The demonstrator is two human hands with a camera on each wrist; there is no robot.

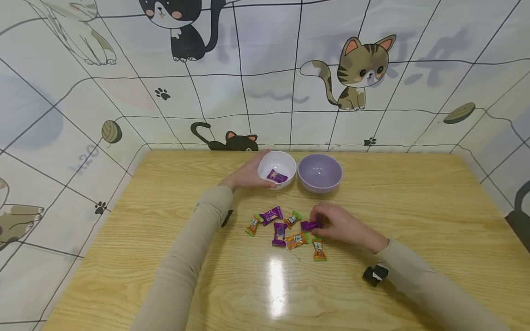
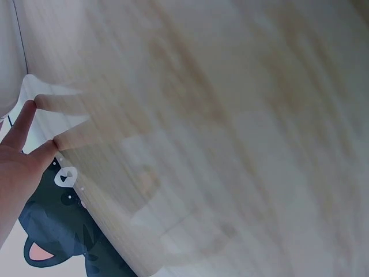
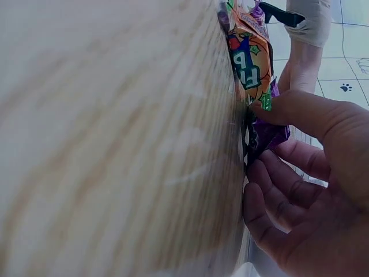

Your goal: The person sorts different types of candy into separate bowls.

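Observation:
My left hand [image 1: 250, 174] holds the white bowl [image 1: 290, 171] by its left side, thumb at the front and fingers toward the back. One purple-wrapped candy [image 1: 276, 176] lies inside it. With thumb and fingers, my right hand [image 1: 341, 224] pinches another purple-wrapped candy [image 1: 308, 225] at table level; the right wrist view shows this purple candy [image 3: 268, 135] partly hidden by the thumb. Around it lie two more purple candies, one of them upright in the head view [image 1: 279, 234], and several orange ones, including an orange candy [image 1: 296, 240] close by. The left wrist view shows fingertips [image 2: 49, 147] low beside the bowl [image 2: 8, 63].
A lilac bowl [image 1: 320, 172] stands just right of the white one, near the table's back edge. The wooden table [image 1: 393, 193] is glossy. Behind it hangs a cat-patterned sheet [image 1: 269, 92], which also rises at both sides.

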